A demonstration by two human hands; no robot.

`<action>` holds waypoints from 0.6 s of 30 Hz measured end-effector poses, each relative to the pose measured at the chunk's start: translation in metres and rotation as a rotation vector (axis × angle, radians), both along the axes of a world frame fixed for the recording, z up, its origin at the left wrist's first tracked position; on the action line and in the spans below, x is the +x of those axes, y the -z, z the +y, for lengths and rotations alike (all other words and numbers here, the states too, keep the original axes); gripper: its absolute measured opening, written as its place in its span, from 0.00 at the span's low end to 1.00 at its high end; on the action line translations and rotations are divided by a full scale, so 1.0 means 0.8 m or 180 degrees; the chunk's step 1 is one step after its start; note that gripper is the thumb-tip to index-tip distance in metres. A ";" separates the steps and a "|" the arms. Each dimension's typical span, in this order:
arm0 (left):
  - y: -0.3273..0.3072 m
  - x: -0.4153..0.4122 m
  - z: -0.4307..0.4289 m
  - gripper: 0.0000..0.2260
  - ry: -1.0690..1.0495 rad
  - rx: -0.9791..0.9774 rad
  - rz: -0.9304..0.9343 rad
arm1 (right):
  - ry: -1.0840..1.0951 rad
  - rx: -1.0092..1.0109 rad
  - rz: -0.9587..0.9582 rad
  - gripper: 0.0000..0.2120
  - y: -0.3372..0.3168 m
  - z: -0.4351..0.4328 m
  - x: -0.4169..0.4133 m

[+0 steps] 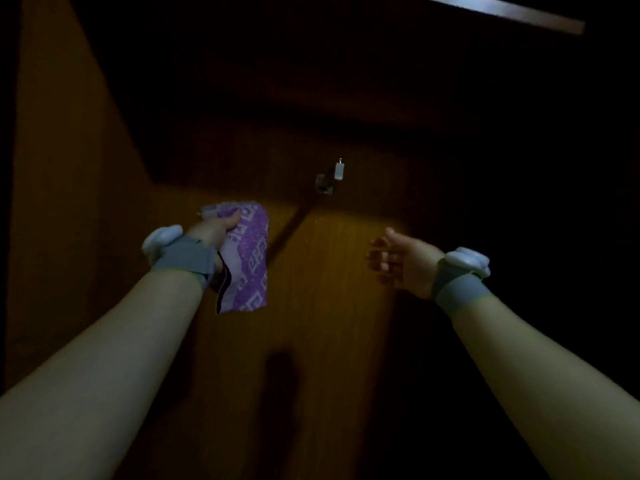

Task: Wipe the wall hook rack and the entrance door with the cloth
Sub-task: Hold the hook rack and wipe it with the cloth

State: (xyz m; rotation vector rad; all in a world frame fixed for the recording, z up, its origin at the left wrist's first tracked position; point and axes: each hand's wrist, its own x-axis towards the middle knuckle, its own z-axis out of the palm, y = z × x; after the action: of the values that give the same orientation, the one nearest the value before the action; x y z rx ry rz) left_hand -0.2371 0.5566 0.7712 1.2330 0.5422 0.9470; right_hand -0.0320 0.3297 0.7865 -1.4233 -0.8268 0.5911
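Observation:
A brown wooden door (332, 278) fills the dim view in front of me. My left hand (218, 225) is closed on a purple patterned cloth (247, 261), which hangs folded below the fist close to the door. My right hand (398, 261) is raised to the right with its fingers spread and nothing in it. A small metal fitting (330, 178) sticks out of the door above and between my hands. No hook rack can be made out in the dark.
A vertical groove or panel edge (291, 223) runs down the door from the fitting. A lit strip of frame or ceiling (502, 10) shows at the top right. The right side and the top are too dark to read.

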 end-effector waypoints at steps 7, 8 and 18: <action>-0.077 0.050 0.034 0.26 -0.0595 0.0392 0.0066 | 0.0329 0.0318 -0.0488 0.13 -0.086 0.039 0.039; -0.086 0.058 0.037 0.26 -0.0672 0.0428 0.0050 | 0.0398 0.0349 -0.0478 0.12 -0.091 0.046 0.042; -0.146 0.140 0.105 0.36 -0.0872 0.0946 0.0351 | 0.0727 0.0377 0.0254 0.16 -0.041 0.172 0.040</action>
State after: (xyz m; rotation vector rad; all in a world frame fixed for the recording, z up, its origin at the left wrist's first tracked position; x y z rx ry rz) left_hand -0.1250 0.6407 0.8880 1.5092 0.6872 1.2277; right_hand 0.0004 0.4675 0.8192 -1.3541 -0.6157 0.4147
